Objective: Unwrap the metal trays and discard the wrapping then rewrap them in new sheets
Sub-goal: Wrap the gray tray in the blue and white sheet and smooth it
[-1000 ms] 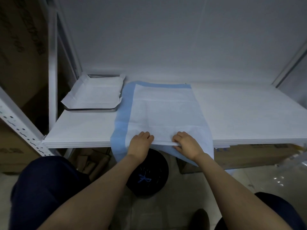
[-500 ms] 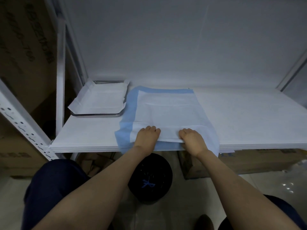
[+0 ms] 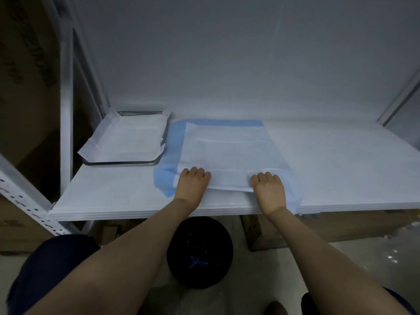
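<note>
View from the head camera, read left to right from the blue-edged sheet (image 3: 227,153), which lies spread on a stack of white sheets (image 3: 341,160).

Far left of the blue-edged sheet stands one upright post (image 3: 66,98).

Just left of the sheet's far corner sits one metal tray (image 3: 118,163). A loose white wrap (image 3: 127,139) covers it, so only the near rim and part of the far rim show. The tray's right corner is close to the sheet's blue border. Whether they touch cannot be told.

At the sheet's near edge, two hands hold a folded-up strip. The left hand (image 3: 193,185) grips the strip's left end and the right hand (image 3: 270,192) its right end. Both have the fingers curled down over the fold, knuckles up. The fingertips and thumbs are hidden, so how deep the grasp goes cannot be told.

A faint rectangular ridge shows through the sheet's white face. What lies beneath it cannot be made out. The layers of the stack show at its front edge but are too fine to count.

Below the sheet, between the forearms, stands one black bin (image 3: 200,253). Its contents are too dark to read apart from a blue scrap. Below and to the right of the sheet, one cardboard box (image 3: 318,228) is partly hidden by the stack's edge.
</note>
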